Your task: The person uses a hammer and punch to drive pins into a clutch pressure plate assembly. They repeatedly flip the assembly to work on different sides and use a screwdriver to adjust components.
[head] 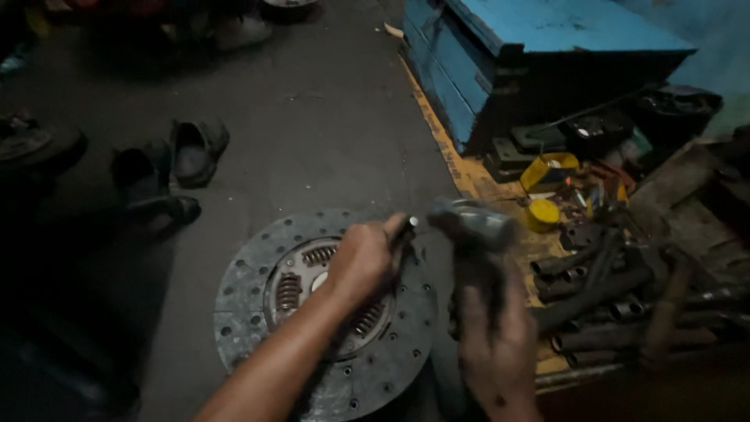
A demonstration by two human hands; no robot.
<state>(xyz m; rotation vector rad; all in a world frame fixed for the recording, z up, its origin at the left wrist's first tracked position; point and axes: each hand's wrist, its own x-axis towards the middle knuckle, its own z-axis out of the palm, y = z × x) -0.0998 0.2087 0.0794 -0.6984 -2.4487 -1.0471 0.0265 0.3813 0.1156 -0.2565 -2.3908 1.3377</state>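
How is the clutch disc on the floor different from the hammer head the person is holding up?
The clutch disc is flat, round and wide, with springs and rivet holes; the hammer head is a small, solid block. The disc lies on the floor; the hammer is raised in the right hand. Both look like grey metal.

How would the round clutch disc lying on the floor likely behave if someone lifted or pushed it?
The clutch disc looks like riveted metal with coil springs at its hub, so it is probably stiff and heavy for its size. It lies flat on the concrete floor, so a push would likely slide it rather than roll it. Its dull, gritty face seems unlikely to be slippery.
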